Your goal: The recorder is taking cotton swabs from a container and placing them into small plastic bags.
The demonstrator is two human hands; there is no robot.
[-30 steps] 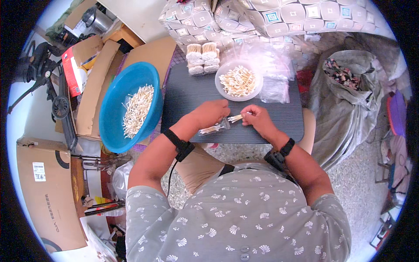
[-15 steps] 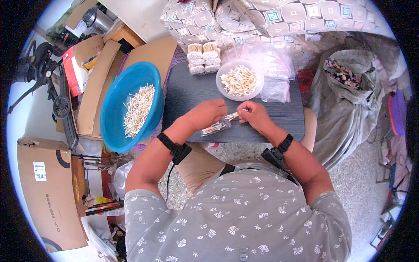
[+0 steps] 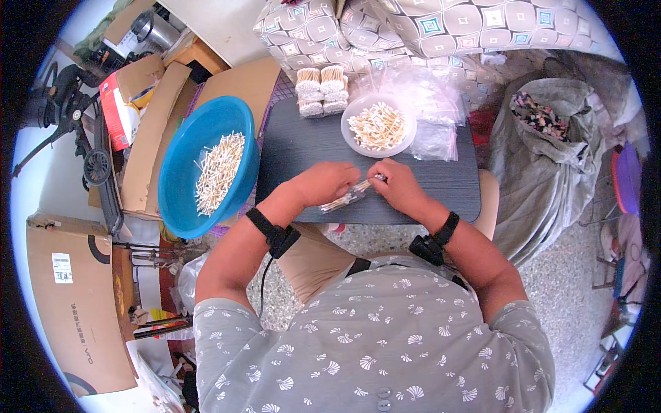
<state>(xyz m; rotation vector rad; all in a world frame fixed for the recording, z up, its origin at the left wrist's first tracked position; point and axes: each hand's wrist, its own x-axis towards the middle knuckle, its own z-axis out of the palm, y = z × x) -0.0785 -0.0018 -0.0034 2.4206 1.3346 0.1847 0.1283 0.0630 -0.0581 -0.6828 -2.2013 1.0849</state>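
Observation:
Over the near part of the dark table, my left hand [image 3: 329, 181] is closed on the clear plastic bag [image 3: 352, 195], which lies slanted with cotton swabs inside. Close on its right, my right hand [image 3: 397, 184] pinches the ends of a few cotton swabs [image 3: 367, 183] at the bag's mouth. Its thumb and forefinger are pressed together. Beyond both hands stands a white bowl [image 3: 346, 140] holding loose cotton swabs. My left fingers partly hide the bag's upper edge.
A blue basin [image 3: 172, 172] with many loose swabs stands left of the table [image 3: 441, 193]. Bundled swabs [image 3: 322, 91] are stacked at the table's far edge. Empty clear bags [image 3: 435, 141] lie right of the bowl. Cardboard boxes [image 3: 76, 303] crowd the left side.
My right hand has shifted slightly left, closer to my left hand, and the pinched swabs sit nearer the bag. My left hand has barely moved.

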